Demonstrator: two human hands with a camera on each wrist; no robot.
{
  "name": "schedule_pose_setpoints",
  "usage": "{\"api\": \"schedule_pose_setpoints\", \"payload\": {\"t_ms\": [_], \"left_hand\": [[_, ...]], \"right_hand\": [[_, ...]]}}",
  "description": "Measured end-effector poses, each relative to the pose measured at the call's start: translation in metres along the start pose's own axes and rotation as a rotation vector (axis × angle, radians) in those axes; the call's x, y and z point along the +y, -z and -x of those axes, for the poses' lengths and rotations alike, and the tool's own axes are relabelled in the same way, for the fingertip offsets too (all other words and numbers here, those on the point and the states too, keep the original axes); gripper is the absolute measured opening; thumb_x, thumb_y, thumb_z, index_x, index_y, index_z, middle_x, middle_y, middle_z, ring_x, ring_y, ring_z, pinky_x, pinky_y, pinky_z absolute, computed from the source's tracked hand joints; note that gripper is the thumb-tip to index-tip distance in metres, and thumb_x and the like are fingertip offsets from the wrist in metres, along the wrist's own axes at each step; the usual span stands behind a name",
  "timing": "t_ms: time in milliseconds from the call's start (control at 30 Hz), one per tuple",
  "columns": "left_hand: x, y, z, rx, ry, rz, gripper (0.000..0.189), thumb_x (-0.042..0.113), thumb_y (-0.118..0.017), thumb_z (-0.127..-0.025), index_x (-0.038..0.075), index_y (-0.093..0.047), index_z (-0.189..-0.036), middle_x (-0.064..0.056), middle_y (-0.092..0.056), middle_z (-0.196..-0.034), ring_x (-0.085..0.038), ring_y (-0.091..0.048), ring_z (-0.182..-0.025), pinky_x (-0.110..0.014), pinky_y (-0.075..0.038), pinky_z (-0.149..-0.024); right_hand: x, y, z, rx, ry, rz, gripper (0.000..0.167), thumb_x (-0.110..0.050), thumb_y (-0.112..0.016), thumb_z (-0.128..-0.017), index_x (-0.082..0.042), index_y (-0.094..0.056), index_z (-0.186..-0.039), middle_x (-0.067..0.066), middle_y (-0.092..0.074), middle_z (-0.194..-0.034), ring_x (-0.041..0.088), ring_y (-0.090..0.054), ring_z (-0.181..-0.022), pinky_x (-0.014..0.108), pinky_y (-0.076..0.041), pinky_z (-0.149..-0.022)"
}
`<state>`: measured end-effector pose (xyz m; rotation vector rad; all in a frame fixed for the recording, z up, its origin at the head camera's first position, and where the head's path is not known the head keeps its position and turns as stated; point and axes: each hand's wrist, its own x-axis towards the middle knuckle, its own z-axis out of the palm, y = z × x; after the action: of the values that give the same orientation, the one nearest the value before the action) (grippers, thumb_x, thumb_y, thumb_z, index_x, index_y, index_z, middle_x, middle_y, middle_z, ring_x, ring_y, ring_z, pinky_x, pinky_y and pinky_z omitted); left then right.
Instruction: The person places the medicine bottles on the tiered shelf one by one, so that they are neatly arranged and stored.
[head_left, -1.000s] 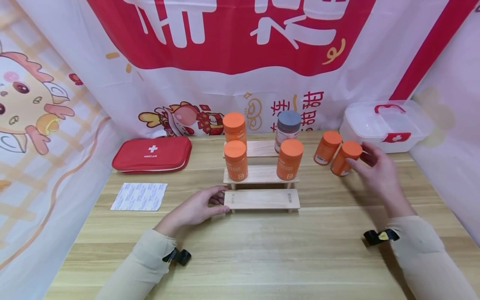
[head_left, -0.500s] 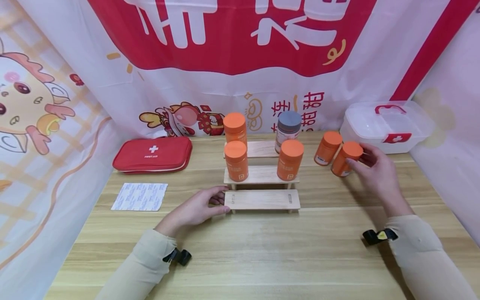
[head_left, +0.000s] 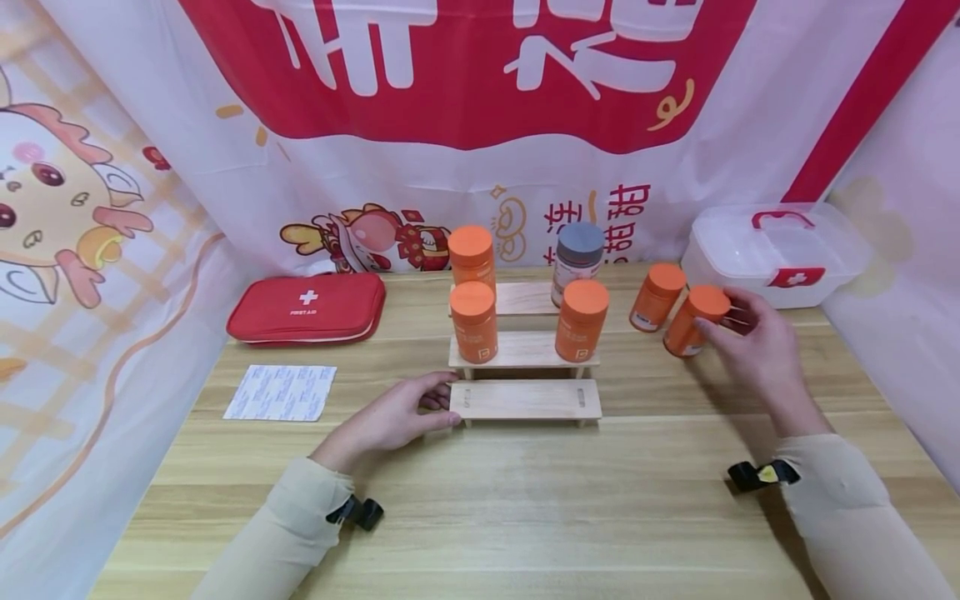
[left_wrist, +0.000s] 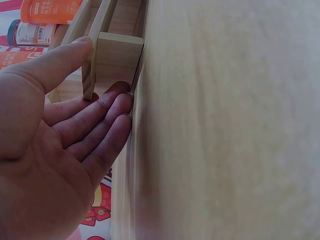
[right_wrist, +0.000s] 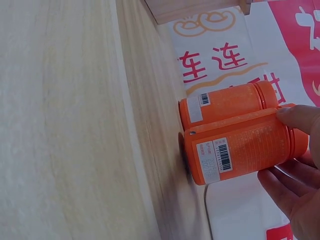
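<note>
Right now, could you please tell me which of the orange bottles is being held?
In the head view, the rightmost orange bottle: the right hand holds it near its cap, while the other four stand ungripped.

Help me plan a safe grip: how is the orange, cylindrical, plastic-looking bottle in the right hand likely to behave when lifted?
The orange, cylindrical, plastic-looking bottle is probably stiff: its visible side shows no dent as the right hand grips it. Being round, it could roll if laid down; its tall shape may tip if pushed high.
</note>
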<state>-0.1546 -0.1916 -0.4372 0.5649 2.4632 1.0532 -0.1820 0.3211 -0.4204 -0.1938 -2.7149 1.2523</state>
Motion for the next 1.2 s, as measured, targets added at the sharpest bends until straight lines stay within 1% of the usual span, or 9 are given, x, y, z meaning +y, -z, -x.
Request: {"api": "schedule_pose_setpoints", "payload": {"t_ms": [167,233,500,733,800,900,1000,1067,1200], "left_hand": [[0.000,0.000,0.000,0.001,0.001,0.001,0.063,0.033,-0.078,-0.102,0.005,-0.055,-0.154,-0.004,-0.073,-0.123,-0.018,-0.069,-0.116,-0.047,-0.057,-0.107],[0.001,0.000,0.000,0.001,0.001,0.001,0.063,0.033,-0.078,-0.102,0.006,-0.055,-0.154,-0.004,-0.073,-0.123,-0.018,-0.069,-0.115,-0.046,-0.057,-0.106],[0.001,0.000,0.000,0.001,0.005,0.003,0.064,0.034,-0.078,-0.101,0.006,-0.055,-0.154,-0.004,-0.073,-0.123,-0.019,-0.069,-0.116,-0.048,-0.057,-0.107],[0.002,0.000,0.001,0.002,0.000,0.010,0.064,0.032,-0.077,-0.102,0.004,-0.055,-0.154,-0.005,-0.073,-0.123,-0.020,-0.069,-0.116,-0.048,-0.057,-0.107],[0.002,0.000,0.001,0.003,-0.002,0.010,0.063,0.031,-0.077,-0.102,0.004,-0.055,-0.154,-0.005,-0.073,-0.123,-0.020,-0.069,-0.116,-0.048,-0.057,-0.108],[0.002,0.000,0.001,0.005,-0.004,0.010,0.063,0.031,-0.077,-0.102,0.004,-0.055,-0.154,-0.005,-0.073,-0.123,-0.020,-0.069,-0.116,-0.047,-0.057,-0.108],[0.001,0.000,0.001,0.004,0.000,0.009,0.063,0.032,-0.077,-0.102,0.005,-0.055,-0.154,-0.005,-0.073,-0.124,-0.019,-0.068,-0.116,-0.047,-0.057,-0.107],[0.001,0.000,0.001,0.004,0.004,0.009,0.063,0.033,-0.077,-0.102,0.006,-0.055,-0.154,-0.005,-0.073,-0.124,-0.019,-0.068,-0.115,-0.047,-0.057,-0.107],[0.000,0.000,0.000,0.002,0.007,0.005,0.063,0.033,-0.077,-0.102,0.006,-0.055,-0.155,-0.004,-0.073,-0.124,-0.018,-0.067,-0.115,-0.046,-0.057,-0.106]], "right_hand": [[-0.002,0.002,0.005,0.034,0.045,-0.011,0.076,-0.036,-0.075,-0.103,-0.006,-0.042,-0.164,0.026,-0.057,-0.155,0.043,-0.058,-0.135,0.002,-0.049,-0.094],[-0.003,0.003,0.008,0.056,0.066,-0.011,0.073,-0.032,-0.077,-0.102,-0.004,-0.045,-0.162,0.026,-0.059,-0.153,0.043,-0.059,-0.133,0.003,-0.050,-0.095],[-0.009,0.007,0.019,0.094,0.103,0.005,0.071,-0.028,-0.079,-0.101,-0.006,-0.047,-0.161,0.025,-0.060,-0.152,0.042,-0.059,-0.130,0.000,-0.047,-0.095],[-0.016,0.011,0.030,0.109,0.100,0.031,0.071,-0.028,-0.079,-0.100,-0.005,-0.049,-0.159,0.025,-0.061,-0.150,0.041,-0.059,-0.129,-0.001,-0.046,-0.092],[-0.018,0.012,0.033,0.115,0.112,0.032,0.070,-0.027,-0.080,-0.100,-0.004,-0.050,-0.158,0.025,-0.061,-0.149,0.035,-0.060,-0.125,-0.002,-0.045,-0.091],[-0.020,0.013,0.038,0.130,0.143,0.016,0.068,-0.021,-0.082,-0.098,-0.002,-0.052,-0.155,0.026,-0.062,-0.145,0.010,-0.060,-0.116,-0.004,-0.044,-0.090],[-0.023,0.014,0.044,0.139,0.169,-0.006,0.066,-0.017,-0.084,-0.096,0.000,-0.055,-0.153,0.026,-0.063,-0.142,-0.012,-0.052,-0.107,-0.005,-0.043,-0.089],[-0.026,0.014,0.048,0.134,0.175,-0.017,0.066,-0.017,-0.084,-0.096,-0.001,-0.055,-0.153,0.024,-0.062,-0.141,-0.016,-0.050,-0.106,-0.005,-0.044,-0.089],[-0.033,0.015,0.056,0.121,0.185,-0.025,0.066,-0.016,-0.084,-0.095,-0.002,-0.055,-0.153,0.022,-0.062,-0.141,-0.015,-0.052,-0.108,-0.005,-0.043,-0.090]]}}
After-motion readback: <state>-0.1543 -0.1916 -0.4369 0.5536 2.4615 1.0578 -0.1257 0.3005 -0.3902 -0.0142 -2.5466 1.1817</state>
